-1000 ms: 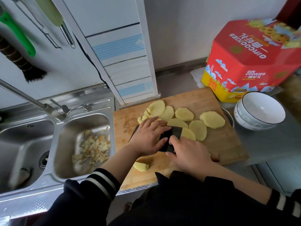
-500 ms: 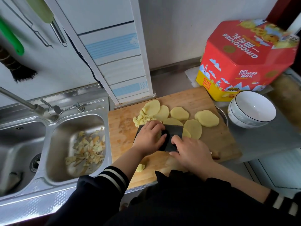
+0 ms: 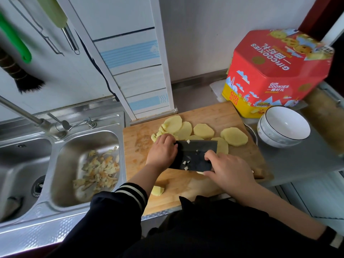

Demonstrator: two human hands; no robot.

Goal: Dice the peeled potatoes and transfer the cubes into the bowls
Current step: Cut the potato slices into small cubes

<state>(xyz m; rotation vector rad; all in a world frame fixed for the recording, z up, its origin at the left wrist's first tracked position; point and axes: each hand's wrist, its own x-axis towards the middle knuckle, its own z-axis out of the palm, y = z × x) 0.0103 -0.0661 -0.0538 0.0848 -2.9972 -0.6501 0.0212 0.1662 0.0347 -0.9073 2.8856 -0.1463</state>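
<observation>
Several yellow potato slices [image 3: 234, 136] lie fanned across the far half of a wooden cutting board [image 3: 214, 114]. Small cut pieces [image 3: 158, 134] sit at the fan's left end. A dark cleaver [image 3: 195, 155], flecked with potato bits, stands on the board. My right hand [image 3: 229, 169] grips its handle end, with the index finger along the blade. My left hand [image 3: 162, 151], fingers curled, holds down potato beside the blade; what lies under it is hidden. One loose potato piece [image 3: 157, 190] rests near the board's front edge. Stacked white bowls [image 3: 284, 125] stand right of the board.
A double steel sink [image 3: 61, 164] on the left holds potato peels [image 3: 98, 170] in its right basin, with a tap [image 3: 46, 125] behind. A red and yellow cookie tin [image 3: 275, 71] stands behind the bowls. Utensils and a brush hang on the left wall.
The cleaver's flat side now shows more, tilted up with bits stuck to it. My left hand's fingers have curled in tighter next to the blade. The camera moved slightly.
</observation>
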